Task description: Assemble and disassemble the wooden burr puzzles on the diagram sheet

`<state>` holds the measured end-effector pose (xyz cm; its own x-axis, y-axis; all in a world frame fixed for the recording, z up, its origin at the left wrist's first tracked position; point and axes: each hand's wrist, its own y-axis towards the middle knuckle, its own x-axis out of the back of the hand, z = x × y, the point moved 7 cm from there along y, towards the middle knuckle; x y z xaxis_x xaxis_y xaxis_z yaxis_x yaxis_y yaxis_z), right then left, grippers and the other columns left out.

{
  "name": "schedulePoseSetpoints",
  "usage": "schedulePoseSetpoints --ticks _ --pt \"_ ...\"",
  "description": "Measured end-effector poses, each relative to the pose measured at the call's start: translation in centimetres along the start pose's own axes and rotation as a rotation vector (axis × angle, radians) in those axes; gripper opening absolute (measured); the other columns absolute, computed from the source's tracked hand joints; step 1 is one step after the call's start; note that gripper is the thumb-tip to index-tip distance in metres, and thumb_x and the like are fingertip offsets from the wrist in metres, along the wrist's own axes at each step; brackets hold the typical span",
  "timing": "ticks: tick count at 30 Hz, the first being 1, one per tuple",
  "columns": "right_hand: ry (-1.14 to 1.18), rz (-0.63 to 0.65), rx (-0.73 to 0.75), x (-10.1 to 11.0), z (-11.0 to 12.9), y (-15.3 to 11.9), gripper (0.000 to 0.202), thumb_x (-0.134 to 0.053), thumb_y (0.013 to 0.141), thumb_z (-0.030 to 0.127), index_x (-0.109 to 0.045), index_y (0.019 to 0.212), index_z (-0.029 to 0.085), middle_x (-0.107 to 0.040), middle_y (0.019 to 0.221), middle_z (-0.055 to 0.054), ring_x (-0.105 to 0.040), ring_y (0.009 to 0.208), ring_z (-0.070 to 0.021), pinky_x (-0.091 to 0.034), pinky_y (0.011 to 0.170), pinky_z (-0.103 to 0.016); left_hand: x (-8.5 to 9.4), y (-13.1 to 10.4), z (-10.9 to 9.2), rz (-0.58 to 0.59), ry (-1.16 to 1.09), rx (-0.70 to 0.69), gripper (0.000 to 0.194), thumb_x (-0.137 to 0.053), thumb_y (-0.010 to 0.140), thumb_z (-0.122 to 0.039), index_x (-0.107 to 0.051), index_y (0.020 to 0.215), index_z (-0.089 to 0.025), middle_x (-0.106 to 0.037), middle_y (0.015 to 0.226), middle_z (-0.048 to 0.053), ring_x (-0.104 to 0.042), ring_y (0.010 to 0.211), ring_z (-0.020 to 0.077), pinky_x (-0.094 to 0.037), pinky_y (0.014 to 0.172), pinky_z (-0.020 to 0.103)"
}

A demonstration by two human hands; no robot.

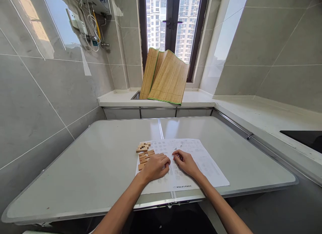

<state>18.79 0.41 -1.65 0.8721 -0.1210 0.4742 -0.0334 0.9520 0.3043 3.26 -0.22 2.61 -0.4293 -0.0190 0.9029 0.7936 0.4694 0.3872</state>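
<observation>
Left hand (pixel 156 167) and right hand (pixel 186 163) were over the printed sheet (pixel 213 176), which lay across the seam of the folding table (pixel 88 173). Left fingers (pixel 164 158) were curled in; couldn't tell if they gripped anything. Right fingers (pixel 177 153) were bent, tips low over the print near the sheet's middle; couldn't tell if anything small was pinched there. A narrow gap of paper showed between the hands.

Wooden pieces (pixel 147 153) lay along the sheet's left edge, just left of the left fingers and knuckles, well apart from the right fingers. The nearest piece was partly hidden by the left hand; contact unclear. The upper pieces lay beyond the left hand, some jutting past the paper. Bamboo mat (pixel 169 79) leaned by the window (pixel 183 26), behind the table.
</observation>
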Motion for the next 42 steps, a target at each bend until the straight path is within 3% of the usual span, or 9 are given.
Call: schedulePoseSetpoints --ticks 14,19,22,25,32,42 --pt "0.026 0.021 -0.06 0.0 0.2 -0.1 0.022 -0.052 0.09 0.036 -0.07 0.096 0.023 -0.075 0.08 -0.002 -0.064 0.068 -0.0206 -0.049 0.066 -0.032 -0.6 -0.4 -0.1 -0.001 -0.01 0.003 0.022 -0.049 0.082 -0.009 -0.062 0.093 -0.023 -0.072 0.082 0.001 -0.068 0.073 0.0194 -0.043 0.063 0.029" --pt "0.004 -0.011 -0.118 0.7 0.5 -2.4 0.021 -0.053 0.09 0.038 -0.069 0.093 0.024 -0.075 0.077 -0.002 -0.065 0.066 -0.0213 -0.048 0.065 -0.032 -0.6 -0.5 -0.1 -0.004 -0.008 -0.005 0.023 -0.049 0.082 -0.009 -0.063 0.094 -0.023 -0.072 0.082 0.001 -0.068 0.072 0.019 -0.043 0.062 0.029" --pt "-0.047 -0.11 -0.218 1.5 -0.4 -4.6 0.026 -0.053 0.09 0.043 -0.07 0.09 0.024 -0.07 0.064 -0.002 -0.06 0.054 -0.0206 -0.046 0.058 -0.033 -0.8 -0.5 0.0 -0.013 -0.017 -0.007 0.023 -0.049 0.082 -0.009 -0.063 0.093 -0.023 -0.073 0.082 0.001 -0.068 0.072 0.0187 -0.043 0.062 0.028" --pt "-0.04 -0.177 -0.226 2.0 -0.6 -6.0 0.033 -0.052 0.091 0.049 -0.071 0.092 0.022 -0.066 0.059 -0.002 -0.057 0.053 -0.0205 -0.045 0.056 -0.032 -0.9 -0.6 0.0 -0.023 -0.026 -0.019 0.022 -0.049 0.082 -0.009 -0.063 0.093 -0.022 -0.073 0.082 0.001 -0.068 0.072 0.0177 -0.043 0.061 0.027" --pt "-0.008 -0.135 -0.219 1.7 0.0 -6.1 0.043 -0.054 0.09 0.059 -0.073 0.094 0.02 -0.066 0.064 -0.002 -0.056 0.058 -0.0189 -0.044 0.059 -0.028 -0.6 -0.7 0.1 -0.058 -0.027 -0.029 0.019 -0.052 0.082 -0.008 -0.062 0.091 -0.021 -0.073 0.08 -0.001 -0.067 0.068 0.0152 -0.04 0.058 0.025" --pt "0.116 -0.161 -0.268 1.5 -1.1 -6.6 0.047 -0.057 0.089 0.063 -0.072 0.101 0.019 -0.066 0.067 -0.002 -0.055 0.06 -0.0183 -0.045 0.06 -0.028 -0.4 -0.7 0.3 -0.074 -0.044 -0.02 0.019 -0.052 0.081 -0.008 -0.062 0.09 -0.021 -0.072 0.079 -0.001 -0.066 0.066 0.0147 -0.04 0.06 0.025"
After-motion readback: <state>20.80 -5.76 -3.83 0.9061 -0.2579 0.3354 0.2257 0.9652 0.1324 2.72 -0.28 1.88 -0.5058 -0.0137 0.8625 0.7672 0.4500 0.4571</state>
